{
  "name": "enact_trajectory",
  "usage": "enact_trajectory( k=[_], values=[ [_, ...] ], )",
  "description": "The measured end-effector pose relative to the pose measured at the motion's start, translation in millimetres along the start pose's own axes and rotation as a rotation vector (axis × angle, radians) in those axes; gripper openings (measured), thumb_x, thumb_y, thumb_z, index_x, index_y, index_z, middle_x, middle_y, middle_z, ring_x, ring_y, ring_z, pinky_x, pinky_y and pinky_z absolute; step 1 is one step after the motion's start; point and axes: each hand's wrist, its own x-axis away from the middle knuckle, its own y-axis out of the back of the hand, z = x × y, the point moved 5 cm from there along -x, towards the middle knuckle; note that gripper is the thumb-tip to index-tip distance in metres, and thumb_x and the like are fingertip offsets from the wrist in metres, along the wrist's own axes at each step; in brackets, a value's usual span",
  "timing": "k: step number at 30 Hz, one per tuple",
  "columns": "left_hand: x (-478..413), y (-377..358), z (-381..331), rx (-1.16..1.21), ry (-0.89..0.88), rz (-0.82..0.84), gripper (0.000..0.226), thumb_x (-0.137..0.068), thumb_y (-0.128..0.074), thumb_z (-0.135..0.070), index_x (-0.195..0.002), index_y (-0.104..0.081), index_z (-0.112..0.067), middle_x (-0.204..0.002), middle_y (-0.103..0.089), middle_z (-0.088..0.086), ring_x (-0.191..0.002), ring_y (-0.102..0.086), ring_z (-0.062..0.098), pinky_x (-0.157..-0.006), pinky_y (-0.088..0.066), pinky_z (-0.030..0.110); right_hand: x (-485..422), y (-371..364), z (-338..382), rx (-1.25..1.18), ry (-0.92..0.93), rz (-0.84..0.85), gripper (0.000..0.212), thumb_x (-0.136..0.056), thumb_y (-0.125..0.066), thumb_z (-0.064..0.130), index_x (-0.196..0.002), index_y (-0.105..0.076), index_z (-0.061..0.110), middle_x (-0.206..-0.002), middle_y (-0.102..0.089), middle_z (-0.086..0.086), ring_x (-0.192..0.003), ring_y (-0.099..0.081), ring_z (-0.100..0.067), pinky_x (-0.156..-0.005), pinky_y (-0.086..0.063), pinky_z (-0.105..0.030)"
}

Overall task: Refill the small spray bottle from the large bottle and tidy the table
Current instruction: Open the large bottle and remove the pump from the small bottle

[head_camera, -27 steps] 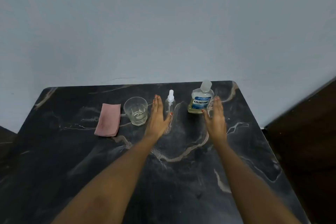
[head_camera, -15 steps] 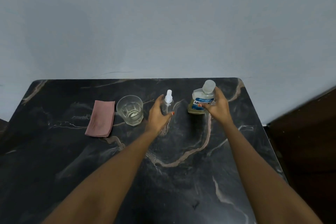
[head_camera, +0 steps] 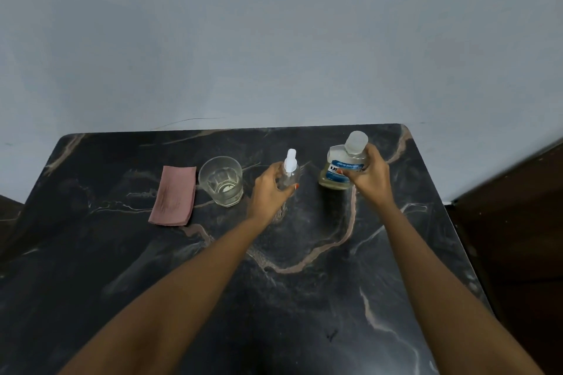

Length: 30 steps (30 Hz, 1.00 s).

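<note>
A small clear spray bottle (head_camera: 290,170) with a white nozzle stands near the far middle of the black marble table (head_camera: 304,253). My left hand (head_camera: 269,190) is wrapped around its body. To its right is the large bottle (head_camera: 339,166), clear with a blue label, a frosted cap and a little yellowish liquid at the bottom. My right hand (head_camera: 370,175) grips it from the right side, and it leans slightly to the right.
A clear drinking glass (head_camera: 221,181) with a little liquid stands left of the spray bottle. A folded pink cloth (head_camera: 173,195) lies further left. A grey wall rises behind the table. Dark wooden furniture (head_camera: 518,222) stands beyond the table's right edge.
Both hands came forward from flat and open and closed on the bottles, left on the spray bottle, right on the large bottle. The large bottle now tilts slightly.
</note>
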Motion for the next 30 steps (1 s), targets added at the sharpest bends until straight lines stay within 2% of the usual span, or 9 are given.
enact_trajectory(
  k=[3,6,10,12,14,19,22,25,30],
  values=[
    [16,4,-8,0.009,-0.02,0.006,0.052,-0.071,-0.074,-0.013,-0.118,-0.052,-0.011,-0.108,-0.066,0.01,-0.095,-0.063,0.022,-0.083,-0.054,0.04,22,11,3,-0.007,0.008,-0.01,0.057,-0.068,-0.074,-0.003,-0.119,-0.047,0.0,-0.121,-0.056,-0.019,-0.106,-0.055,-0.024,-0.085,-0.048,-0.029],
    [37,10,-12,0.03,-0.044,0.01,0.053,-0.07,-0.076,-0.013,-0.118,-0.053,-0.01,-0.108,-0.066,0.011,-0.096,-0.063,0.02,-0.084,-0.053,0.033,48,23,4,-0.006,0.001,-0.032,0.057,-0.066,-0.076,-0.002,-0.117,-0.049,0.001,-0.118,-0.058,-0.016,-0.1,-0.055,-0.018,-0.082,-0.049,-0.027],
    [69,17,-8,0.01,-0.068,0.039,0.053,-0.068,-0.077,-0.014,-0.115,-0.054,-0.008,-0.104,-0.068,0.011,-0.094,-0.064,0.019,-0.083,-0.052,0.029,86,33,4,-0.018,-0.013,-0.037,0.059,-0.064,-0.077,-0.002,-0.116,-0.05,0.003,-0.108,-0.056,-0.001,-0.095,-0.056,-0.014,-0.068,-0.049,-0.009],
    [86,19,-3,-0.016,-0.072,0.057,0.054,-0.067,-0.078,-0.017,-0.116,-0.054,-0.008,-0.104,-0.068,0.009,-0.093,-0.063,0.018,-0.082,-0.051,0.027,105,37,5,-0.012,-0.003,-0.042,0.059,-0.063,-0.078,-0.004,-0.115,-0.051,0.002,-0.107,-0.056,-0.003,-0.094,-0.057,-0.015,-0.065,-0.048,-0.002],
    [104,20,1,-0.001,-0.066,0.083,0.056,-0.067,-0.078,-0.017,-0.117,-0.055,-0.008,-0.104,-0.068,0.01,-0.094,-0.064,0.018,-0.085,-0.053,0.031,124,40,7,-0.012,0.0,-0.053,0.059,-0.062,-0.078,-0.005,-0.115,-0.052,0.002,-0.105,-0.056,-0.002,-0.093,-0.057,-0.015,-0.065,-0.045,0.001],
    [142,18,6,0.031,-0.085,0.114,0.058,-0.064,-0.079,-0.014,-0.117,-0.055,-0.009,-0.108,-0.067,0.007,-0.095,-0.062,0.013,-0.08,-0.052,0.024,167,44,7,-0.024,-0.031,-0.037,0.061,-0.062,-0.078,-0.003,-0.117,-0.052,0.007,-0.108,-0.059,-0.001,-0.094,-0.059,-0.013,-0.069,-0.049,-0.008],
    [162,15,12,0.052,-0.069,0.119,0.058,-0.063,-0.08,-0.013,-0.115,-0.056,-0.011,-0.105,-0.068,0.007,-0.092,-0.064,0.017,-0.081,-0.054,0.03,191,46,5,-0.049,-0.035,-0.042,0.06,-0.062,-0.078,-0.006,-0.115,-0.052,0.005,-0.106,-0.059,-0.001,-0.094,-0.058,-0.014,-0.072,-0.048,-0.003],
    [178,11,21,0.04,-0.054,0.141,0.057,-0.063,-0.081,-0.015,-0.114,-0.056,-0.013,-0.104,-0.067,0.003,-0.09,-0.064,0.016,-0.079,-0.054,0.03,214,46,0,-0.046,-0.044,-0.054,0.06,-0.061,-0.077,-0.009,-0.114,-0.053,0.003,-0.106,-0.058,-0.001,-0.093,-0.057,-0.013,-0.074,-0.045,-0.001],
    [197,7,32,0.05,-0.031,0.182,0.05,-0.063,-0.08,-0.018,-0.108,-0.056,-0.02,-0.097,-0.063,-0.01,-0.093,-0.062,0.009,-0.078,-0.054,0.027,240,45,-10,-0.054,-0.087,-0.077,0.056,-0.061,-0.076,-0.011,-0.111,-0.054,0.004,-0.102,-0.059,-0.001,-0.088,-0.057,-0.008,-0.076,-0.048,-0.006]
  ],
)
